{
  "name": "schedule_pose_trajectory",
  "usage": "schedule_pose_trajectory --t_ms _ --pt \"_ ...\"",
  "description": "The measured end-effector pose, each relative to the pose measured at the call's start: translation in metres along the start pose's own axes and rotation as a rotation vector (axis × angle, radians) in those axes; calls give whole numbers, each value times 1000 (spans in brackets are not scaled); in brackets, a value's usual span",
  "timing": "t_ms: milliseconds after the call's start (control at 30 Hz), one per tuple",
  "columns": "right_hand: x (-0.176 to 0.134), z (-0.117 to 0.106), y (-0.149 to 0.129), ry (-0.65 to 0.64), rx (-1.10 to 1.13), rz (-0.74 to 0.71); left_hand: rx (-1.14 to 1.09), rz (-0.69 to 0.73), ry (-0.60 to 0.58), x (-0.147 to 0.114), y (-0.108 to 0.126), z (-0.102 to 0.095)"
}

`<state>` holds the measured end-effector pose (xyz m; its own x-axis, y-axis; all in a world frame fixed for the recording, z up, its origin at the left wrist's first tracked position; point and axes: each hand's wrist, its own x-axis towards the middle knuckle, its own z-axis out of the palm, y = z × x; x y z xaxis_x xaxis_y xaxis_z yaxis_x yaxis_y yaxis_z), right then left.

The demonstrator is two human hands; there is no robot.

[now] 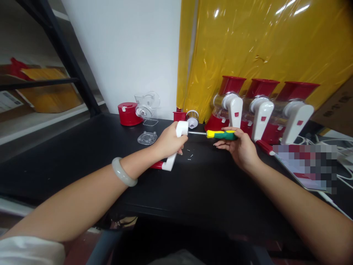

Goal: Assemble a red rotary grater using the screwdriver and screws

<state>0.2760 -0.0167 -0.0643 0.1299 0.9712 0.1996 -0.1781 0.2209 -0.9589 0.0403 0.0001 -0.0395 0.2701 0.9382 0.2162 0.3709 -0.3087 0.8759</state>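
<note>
My left hand point(171, 140) grips a white crank handle point(182, 128) with a red grip point(157, 165) at its lower end. In my right hand point(240, 147) is a screwdriver point(221, 134) with a yellow and green handle, held level. Its metal shaft points left, and the tip meets the white end of the crank; whether it sits in a screw is hidden. Below the shaft, several small screws point(190, 156) lie on the black table. Left of my left hand lies a clear plastic disc-like part point(147, 138).
Assembled red-and-white rotary graters point(234, 106) stand in a row at the back right. A red base point(128, 114), a clear housing point(147, 105) and a grater drum point(192, 118) sit along the back. At right are a tablet point(303, 169) and white cables point(342, 154). The black table point(193, 195) ends near my body.
</note>
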Motion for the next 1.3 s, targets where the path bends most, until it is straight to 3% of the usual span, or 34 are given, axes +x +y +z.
schedule_pose_trajectory --t_ms 1000,1300 --pt "3 -3 4 -1 -67 -119 12 6 -11 -1 0 -1" --pt "2 -3 7 71 -184 -135 10 -8 -10 -2 2 0"
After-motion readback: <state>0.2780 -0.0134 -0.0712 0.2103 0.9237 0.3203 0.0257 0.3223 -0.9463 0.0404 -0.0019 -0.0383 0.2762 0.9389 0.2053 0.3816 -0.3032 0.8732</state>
